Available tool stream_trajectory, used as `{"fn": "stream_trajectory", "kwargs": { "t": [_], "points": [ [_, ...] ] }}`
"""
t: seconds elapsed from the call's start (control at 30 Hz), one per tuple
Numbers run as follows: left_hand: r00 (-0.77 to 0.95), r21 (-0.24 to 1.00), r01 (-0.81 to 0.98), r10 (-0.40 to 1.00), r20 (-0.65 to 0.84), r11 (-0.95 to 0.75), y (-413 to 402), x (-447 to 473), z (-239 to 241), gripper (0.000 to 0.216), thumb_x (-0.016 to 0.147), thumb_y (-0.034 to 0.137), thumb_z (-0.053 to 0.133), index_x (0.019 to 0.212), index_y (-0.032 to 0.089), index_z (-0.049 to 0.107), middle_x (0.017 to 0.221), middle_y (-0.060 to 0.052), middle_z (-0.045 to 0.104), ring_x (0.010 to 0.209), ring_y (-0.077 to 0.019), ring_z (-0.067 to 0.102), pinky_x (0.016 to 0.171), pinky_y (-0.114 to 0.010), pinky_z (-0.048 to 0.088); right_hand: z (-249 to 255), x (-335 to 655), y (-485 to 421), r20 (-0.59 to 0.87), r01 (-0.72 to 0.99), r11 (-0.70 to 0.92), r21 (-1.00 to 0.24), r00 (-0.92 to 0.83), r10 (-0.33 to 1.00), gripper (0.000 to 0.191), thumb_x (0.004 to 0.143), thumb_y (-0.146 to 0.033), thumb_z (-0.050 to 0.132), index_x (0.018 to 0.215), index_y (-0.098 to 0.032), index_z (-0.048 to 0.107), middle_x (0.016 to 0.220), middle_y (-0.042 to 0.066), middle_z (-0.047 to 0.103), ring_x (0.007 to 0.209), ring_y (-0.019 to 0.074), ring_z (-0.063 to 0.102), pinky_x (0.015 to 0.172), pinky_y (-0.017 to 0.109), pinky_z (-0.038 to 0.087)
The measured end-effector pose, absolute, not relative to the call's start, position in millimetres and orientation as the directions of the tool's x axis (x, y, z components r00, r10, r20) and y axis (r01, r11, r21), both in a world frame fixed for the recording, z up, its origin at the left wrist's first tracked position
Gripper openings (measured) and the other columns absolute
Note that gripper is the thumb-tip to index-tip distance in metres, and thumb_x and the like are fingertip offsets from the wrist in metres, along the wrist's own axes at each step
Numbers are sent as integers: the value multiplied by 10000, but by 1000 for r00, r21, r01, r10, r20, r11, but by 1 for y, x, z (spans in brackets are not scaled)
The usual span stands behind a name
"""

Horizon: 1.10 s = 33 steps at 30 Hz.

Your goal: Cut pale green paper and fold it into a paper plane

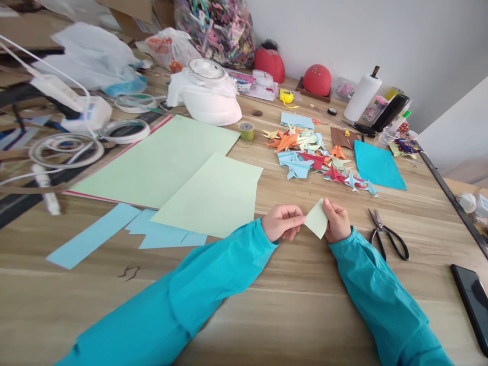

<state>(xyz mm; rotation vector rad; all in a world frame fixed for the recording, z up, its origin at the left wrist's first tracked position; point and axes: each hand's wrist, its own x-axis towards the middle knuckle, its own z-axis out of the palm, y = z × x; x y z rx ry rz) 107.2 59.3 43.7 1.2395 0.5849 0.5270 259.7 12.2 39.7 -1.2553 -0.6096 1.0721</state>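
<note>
Both of my hands hold a small folded piece of pale green paper [316,219] just above the wooden table [267,284]. My left hand [282,222] pinches its left corner with closed fingers. On the paper's right side, my right hand [337,221] grips it with the thumb on top. Both arms wear teal sleeves. Beyond my hands lies a pile of folded paper shapes [312,155] in orange, blue, red and pale green.
Black scissors [387,235] lie right of my right hand and a dark phone [473,300] near the right edge. Large pale green sheets [183,173] and blue strips [114,234] lie left. A turquoise sheet [377,165], tape rolls, bags and clutter fill the back.
</note>
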Motion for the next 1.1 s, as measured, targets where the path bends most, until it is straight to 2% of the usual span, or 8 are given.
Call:
{"fn": "stream_trajectory", "kwargs": {
  "t": [0.23,0.4,0.53,0.63,0.7,0.93,1.03,1.1],
  "points": [
    [792,976,-33,601,-106,216,62,110,34,392,697,535,615,648,163,501,392,48,497,295,-61,401,299,-168,241,40,260,13,-173,-293,-46,-955,426,888,558,473,-658,745,381,-193,452,342,-38,446,325,75,385,323,219,311],
    [811,975,-23,574,-112,223,63,108,34,348,731,480,586,628,165,482,382,36,495,311,-64,417,324,-161,273,39,259,12,-179,-298,-52,-953,419,890,517,485,-642,751,430,-184,518,359,-36,467,342,83,410,341,222,341],
    [735,964,-105,672,-90,244,59,107,36,192,742,336,552,796,154,519,626,15,570,382,-74,500,323,-163,320,39,260,14,-196,-332,-40,-943,452,870,528,470,-631,764,415,-186,485,357,-41,458,337,72,397,332,211,322],
    [606,979,-179,795,30,100,54,109,32,416,691,191,581,1095,205,482,1012,-38,557,493,-58,536,347,-161,376,40,260,14,-190,-317,-41,-948,457,869,562,492,-636,751,381,-191,426,327,-49,411,321,63,364,314,203,275],
    [566,984,-156,809,158,-83,51,110,30,464,714,151,575,1164,230,499,1109,-60,516,544,-50,533,399,-162,413,40,260,13,-190,-306,-53,-951,438,879,554,496,-643,745,389,-189,445,327,-46,417,320,66,366,314,207,269],
    [529,826,-92,676,513,-556,51,107,28,235,858,169,488,946,204,703,1010,-98,572,850,-158,600,688,-259,512,33,263,9,-166,-223,-99,-970,305,938,517,595,-624,707,412,-184,507,334,-39,438,313,71,360,316,223,231],
    [530,813,-107,659,533,-572,51,106,28,224,863,188,496,922,185,712,993,-100,576,769,-135,616,715,-275,515,30,265,8,-164,-216,-103,-971,288,943,505,630,-622,687,432,-183,534,360,-27,482,320,76,375,325,230,240],
    [532,859,-103,702,474,-502,50,107,27,208,859,233,514,921,178,705,973,-89,584,648,-102,598,629,-247,513,29,265,8,-144,-225,-80,-971,284,948,543,682,-650,625,412,-189,524,334,-26,459,303,75,358,325,233,223]
  ]
}}
